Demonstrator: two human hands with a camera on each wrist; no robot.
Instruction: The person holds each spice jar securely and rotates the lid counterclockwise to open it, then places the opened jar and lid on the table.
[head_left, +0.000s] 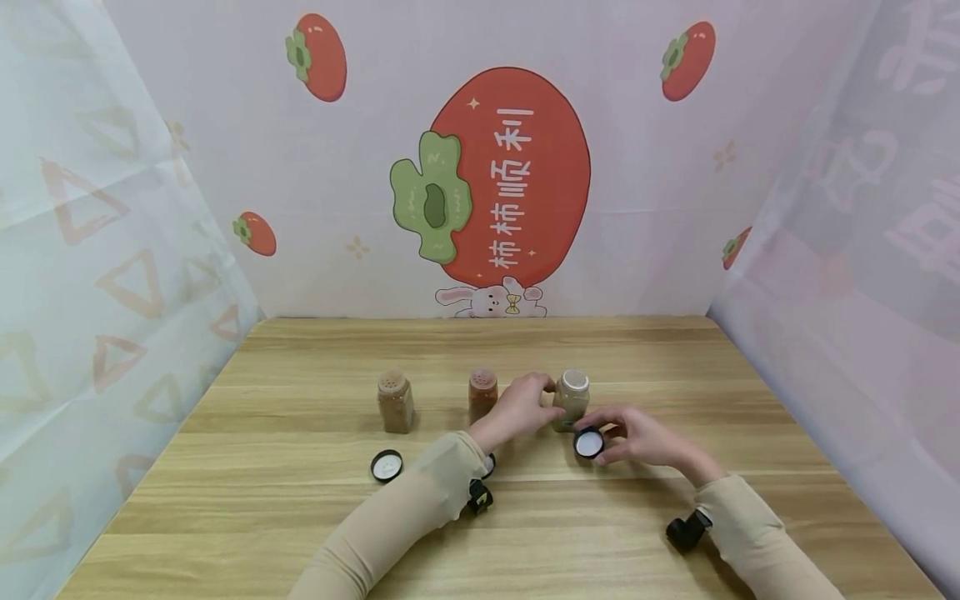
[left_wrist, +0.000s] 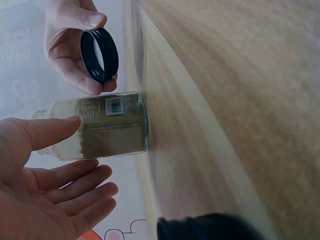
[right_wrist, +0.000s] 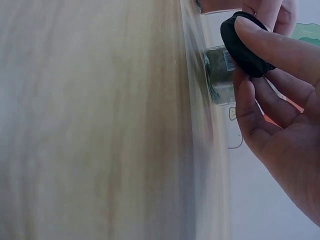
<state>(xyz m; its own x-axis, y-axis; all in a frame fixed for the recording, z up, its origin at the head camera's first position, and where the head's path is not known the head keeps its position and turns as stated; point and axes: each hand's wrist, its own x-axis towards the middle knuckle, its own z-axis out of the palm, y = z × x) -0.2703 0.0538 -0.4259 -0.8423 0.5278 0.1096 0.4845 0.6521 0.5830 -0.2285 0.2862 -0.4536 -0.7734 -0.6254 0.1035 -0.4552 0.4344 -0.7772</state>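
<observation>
At the right of the row stands a glass spice jar (head_left: 573, 402) of greenish-brown powder, its white top uncovered. My left hand (head_left: 519, 410) is beside it with fingers spread and relaxed. In the left wrist view the thumb lies across the upper part of the jar (left_wrist: 112, 132), and the other fingers do not wrap round it; whether they touch is unclear. My right hand (head_left: 639, 437) pinches a round black lid (head_left: 588, 442) by its rim, just in front of the jar, with its pale inside facing the head camera.
Two more uncovered spice jars stand to the left, one with reddish powder (head_left: 482, 395) and one with brown powder (head_left: 396, 405). A black lid (head_left: 387, 466) lies inside up before the brown one. Another lid (head_left: 490, 465) is partly hidden by the left sleeve.
</observation>
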